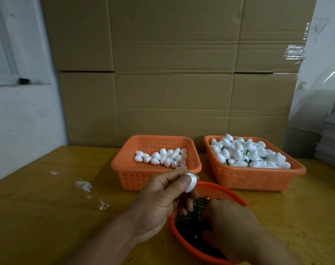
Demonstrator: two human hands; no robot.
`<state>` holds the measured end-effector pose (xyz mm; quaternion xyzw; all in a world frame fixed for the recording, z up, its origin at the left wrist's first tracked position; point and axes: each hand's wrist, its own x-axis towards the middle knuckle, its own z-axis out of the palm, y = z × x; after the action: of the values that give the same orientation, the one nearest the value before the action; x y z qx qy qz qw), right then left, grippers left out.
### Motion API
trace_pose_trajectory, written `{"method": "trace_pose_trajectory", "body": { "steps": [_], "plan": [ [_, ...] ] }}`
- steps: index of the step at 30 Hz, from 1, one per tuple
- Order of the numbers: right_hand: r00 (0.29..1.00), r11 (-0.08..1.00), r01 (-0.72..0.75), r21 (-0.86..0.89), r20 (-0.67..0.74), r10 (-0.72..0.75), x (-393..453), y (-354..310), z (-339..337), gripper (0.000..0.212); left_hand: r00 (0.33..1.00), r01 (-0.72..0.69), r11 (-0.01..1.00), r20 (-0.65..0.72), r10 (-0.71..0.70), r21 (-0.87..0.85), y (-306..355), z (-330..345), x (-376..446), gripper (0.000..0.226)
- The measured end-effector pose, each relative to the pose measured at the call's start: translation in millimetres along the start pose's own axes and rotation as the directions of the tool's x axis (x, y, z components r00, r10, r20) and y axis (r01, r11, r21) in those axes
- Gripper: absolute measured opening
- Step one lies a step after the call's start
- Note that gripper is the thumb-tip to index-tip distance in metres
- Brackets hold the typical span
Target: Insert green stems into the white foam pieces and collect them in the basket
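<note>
Head view: white egg-shaped foam piece [190,183] pinched in left hand [159,199] fingers above the round red plastic bowl [237,199] of dark green stems [187,217]. Right hand [233,224] fingers curled down into the stems (grip hidden). Best to lift a single stem, align with the foam's blunt end, push straight, then drop into the fuller orange perforated basket [254,178] on the counter.

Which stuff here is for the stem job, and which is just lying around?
For the job:
left hand pinching foam piece
right hand in stem bowl
plain-foam basket
finished basket

Lying about:
white crumbs
cardboard boxes
</note>
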<state>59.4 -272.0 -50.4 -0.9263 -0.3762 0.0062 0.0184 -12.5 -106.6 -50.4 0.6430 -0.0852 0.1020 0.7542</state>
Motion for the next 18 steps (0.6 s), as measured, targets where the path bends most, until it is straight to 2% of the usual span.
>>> {"method": "trace_pose_trajectory", "body": {
  "steps": [9,15,18],
  "plan": [
    [0.996,0.987,-0.009,0.162,-0.086,0.023,1.9,12.0,1.3,0.019,0.998,0.032,0.985,-0.045,-0.040,-0.172,-0.9,-0.8,1.2,0.012],
    [0.982,0.965,-0.021,0.262,-0.175,0.069,0.9,10.4,-0.3,0.014,0.995,0.075,0.976,-0.056,-0.088,-0.207,-1.2,-1.5,0.9,0.024],
    [0.957,0.935,-0.005,0.354,-0.269,0.107,0.2,9.7,-2.8,0.014,0.992,0.086,0.977,-0.072,-0.102,-0.193,-1.9,-1.1,0.8,0.028]
  ]
}}
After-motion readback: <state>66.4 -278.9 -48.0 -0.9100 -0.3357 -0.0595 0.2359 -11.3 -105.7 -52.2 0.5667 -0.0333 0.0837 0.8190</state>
